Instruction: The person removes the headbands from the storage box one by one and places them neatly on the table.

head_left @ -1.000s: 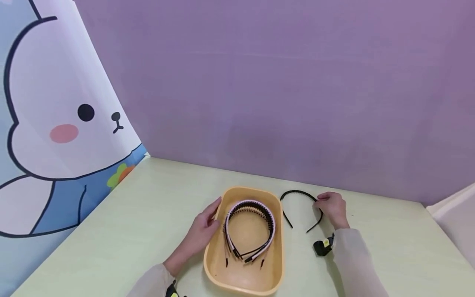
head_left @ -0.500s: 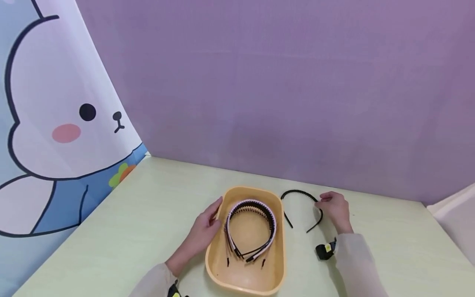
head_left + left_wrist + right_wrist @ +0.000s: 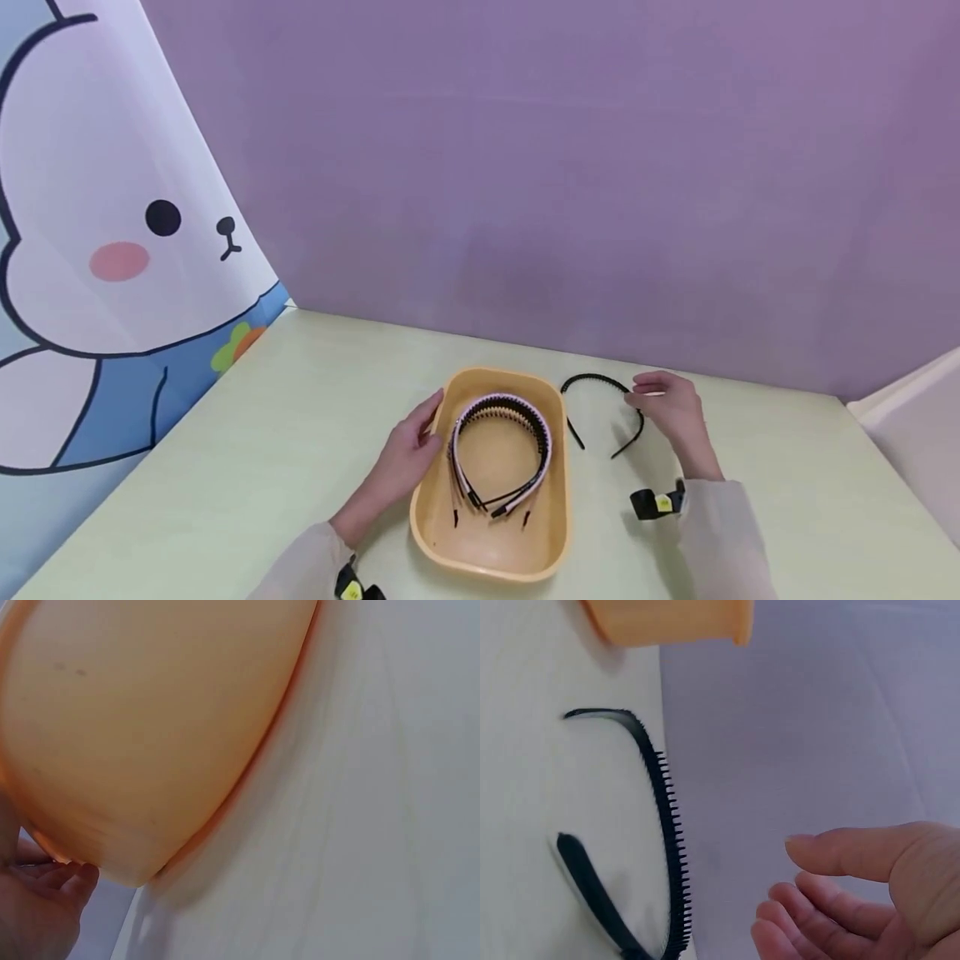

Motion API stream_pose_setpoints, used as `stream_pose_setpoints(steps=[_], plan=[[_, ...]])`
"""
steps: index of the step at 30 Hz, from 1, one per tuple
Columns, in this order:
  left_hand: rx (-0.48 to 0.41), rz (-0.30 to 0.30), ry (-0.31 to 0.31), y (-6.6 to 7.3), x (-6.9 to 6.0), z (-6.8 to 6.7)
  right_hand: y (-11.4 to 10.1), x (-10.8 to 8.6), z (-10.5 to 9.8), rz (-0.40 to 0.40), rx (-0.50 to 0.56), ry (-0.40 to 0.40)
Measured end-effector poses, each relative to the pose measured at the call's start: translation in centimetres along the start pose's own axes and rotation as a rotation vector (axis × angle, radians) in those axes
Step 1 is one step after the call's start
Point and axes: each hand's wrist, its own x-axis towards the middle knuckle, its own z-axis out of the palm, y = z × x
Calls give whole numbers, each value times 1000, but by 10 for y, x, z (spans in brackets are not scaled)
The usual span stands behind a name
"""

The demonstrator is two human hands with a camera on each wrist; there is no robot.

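As left hand (image 3: 407, 452) grips the tray (image 3: 495, 550) | right of it: right hand (image 3: 672, 410) loosely parted beside black headband (image 3: 673, 847) | yellow label (image 3: 663, 503) unreadably small

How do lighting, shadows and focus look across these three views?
Head: even light, soft shadow beside the right sleeve; left wrist: dimmer, soft shadow along the tub; right wrist: black headband toothing distinguishable, faint shadows nearby.
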Motion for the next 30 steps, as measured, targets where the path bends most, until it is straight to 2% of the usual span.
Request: stream_pose_setpoints(steps=[8, 17, 20, 26, 30], plan=[[-77, 14, 13, 3, -3, -1, -17, -10, 10, -73, 22, -72], [-79, 32, 11, 0, -4, -2, -39, -21, 16, -149, -19, -92], [-81, 16, 18, 1, -4, -4, -47, -25, 21, -168, -9, -105], [-58, -11, 22, -3, -5, -7, -56, -30, 38, -220, 31, -188], [-60, 7, 2, -3, 2, -7, -59, -29, 46, -275, 53, -211]])
